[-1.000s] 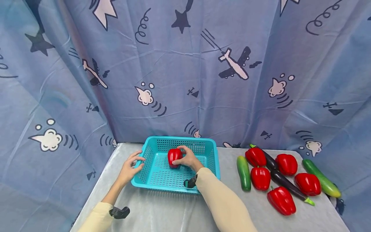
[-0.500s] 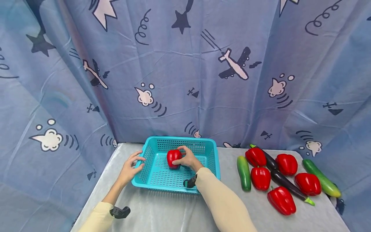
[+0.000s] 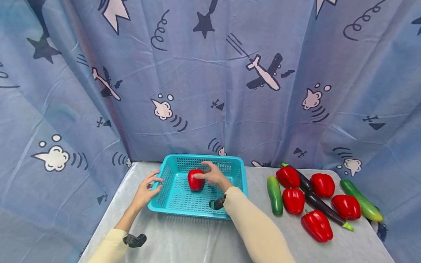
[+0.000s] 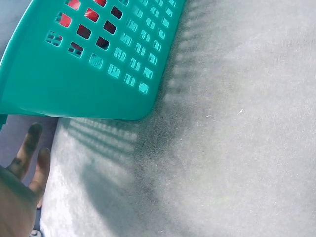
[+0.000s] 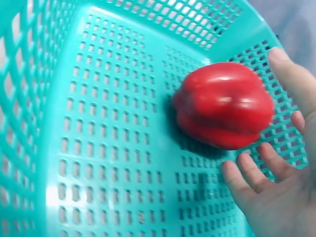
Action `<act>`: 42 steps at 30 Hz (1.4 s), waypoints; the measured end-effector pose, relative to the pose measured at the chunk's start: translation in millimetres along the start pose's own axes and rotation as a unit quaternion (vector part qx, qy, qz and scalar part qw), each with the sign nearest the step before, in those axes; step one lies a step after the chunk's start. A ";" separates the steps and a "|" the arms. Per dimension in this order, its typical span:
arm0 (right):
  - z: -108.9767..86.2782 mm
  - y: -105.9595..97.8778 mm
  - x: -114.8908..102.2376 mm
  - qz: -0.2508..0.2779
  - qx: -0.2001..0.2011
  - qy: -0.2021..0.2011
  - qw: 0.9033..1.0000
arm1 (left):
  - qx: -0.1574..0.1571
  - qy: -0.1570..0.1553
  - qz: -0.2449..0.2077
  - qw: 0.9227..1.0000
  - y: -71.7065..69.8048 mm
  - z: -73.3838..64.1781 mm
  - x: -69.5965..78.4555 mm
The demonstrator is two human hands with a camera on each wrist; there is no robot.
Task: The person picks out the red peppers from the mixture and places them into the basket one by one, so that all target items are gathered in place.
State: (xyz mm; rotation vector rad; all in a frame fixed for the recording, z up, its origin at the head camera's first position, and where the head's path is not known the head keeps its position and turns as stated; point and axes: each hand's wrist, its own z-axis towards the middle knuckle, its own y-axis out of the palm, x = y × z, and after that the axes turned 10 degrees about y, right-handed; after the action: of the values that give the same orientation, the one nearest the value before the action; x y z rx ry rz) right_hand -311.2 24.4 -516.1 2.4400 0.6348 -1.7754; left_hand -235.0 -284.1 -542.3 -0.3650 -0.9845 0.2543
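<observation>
A red bell pepper rests on the floor of a turquoise plastic basket, near the middle in the head view. My right hand is over the basket just right of the pepper. In the right wrist view, the spread fingers of my right hand stand apart from the pepper. At the basket's left rim is my left hand, its fingers loosely bent and holding nothing. The left wrist view shows fingers of my left hand below the basket's corner; contact with the rim is unclear.
Right of the basket on the grey-white table lie several red bell peppers, two eggplants, a cucumber and another long green cucumber-like vegetable. A blue patterned curtain hangs behind the table.
My right hand has let go of the bell pepper, its fingers lifting and spreading away to the right. The pepper shifted slightly left and stays in the basket. My left hand remains at the rim.
</observation>
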 end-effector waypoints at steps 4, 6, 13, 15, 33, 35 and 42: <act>-4.6 -11.7 -7.3 0.002 -0.005 -0.004 1.000 | 0.002 0.000 -0.005 1.000 0.6 0.1 -0.7; -7.9 -17.5 -11.4 0.010 -0.009 -0.005 1.000 | 0.004 0.004 -0.005 1.000 1.2 -0.3 -0.7; -20.8 -34.5 -19.3 0.011 -0.015 -0.043 0.999 | 0.001 0.002 0.005 1.000 1.4 2.8 27.2; -24.8 -37.8 -19.9 0.012 -0.013 -0.054 0.998 | -0.001 0.001 0.002 1.000 -0.1 3.0 35.0; -79.6 -70.1 -33.3 0.081 -0.030 -0.140 0.986 | 0.003 0.024 0.032 0.999 0.0 2.4 36.9; -87.2 -74.8 -32.2 0.085 -0.028 -0.146 0.985 | 0.004 0.021 0.026 0.999 0.4 2.5 37.8; -115.5 -93.6 -25.3 0.083 -0.006 -0.166 0.983 | 0.013 0.007 0.007 1.000 3.4 -0.5 14.8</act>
State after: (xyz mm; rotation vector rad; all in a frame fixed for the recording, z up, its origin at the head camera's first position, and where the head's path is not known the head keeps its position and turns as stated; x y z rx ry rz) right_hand -247.5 135.2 -436.0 2.0475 0.3975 -2.0300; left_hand -226.8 -275.5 -532.8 -0.3492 -0.9653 0.2763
